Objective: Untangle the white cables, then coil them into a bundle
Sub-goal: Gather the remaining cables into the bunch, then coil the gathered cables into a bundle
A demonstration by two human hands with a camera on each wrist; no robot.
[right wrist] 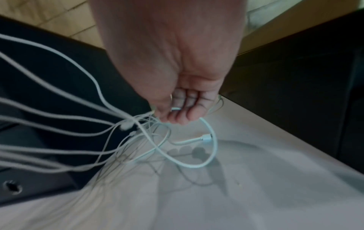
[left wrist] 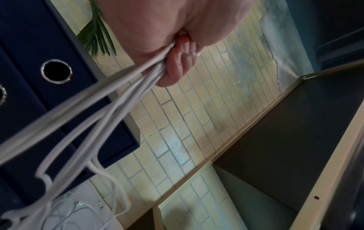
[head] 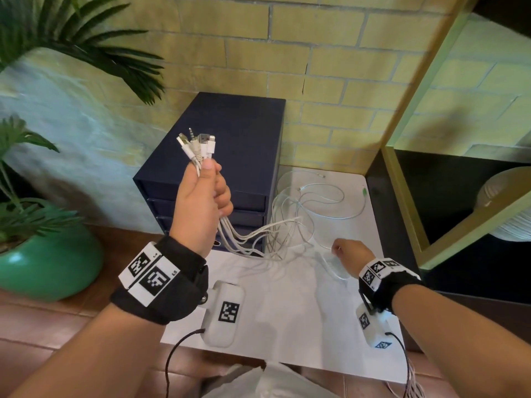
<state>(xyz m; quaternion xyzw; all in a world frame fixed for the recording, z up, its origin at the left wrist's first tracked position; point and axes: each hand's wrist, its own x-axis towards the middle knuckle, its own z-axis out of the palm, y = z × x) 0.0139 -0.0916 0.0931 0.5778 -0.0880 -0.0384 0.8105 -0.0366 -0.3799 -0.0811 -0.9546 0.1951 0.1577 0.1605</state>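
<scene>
Left hand (head: 201, 202) was up, grip clamped round the cables (head: 247, 234) with plugs (head: 198, 142) fanned above the fist. Right hand (head: 349, 254) pinched 1 loop (low over the desk (head: 287, 311)); the rest lay tangled beside the drawers (head: 230, 156).

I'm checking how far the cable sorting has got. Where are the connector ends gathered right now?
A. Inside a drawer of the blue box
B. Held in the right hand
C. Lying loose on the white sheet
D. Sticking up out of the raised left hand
D: the plugs fan out above the left hand, which grips the cables in a fist, while their lengths trail down to the white sheet.
</scene>
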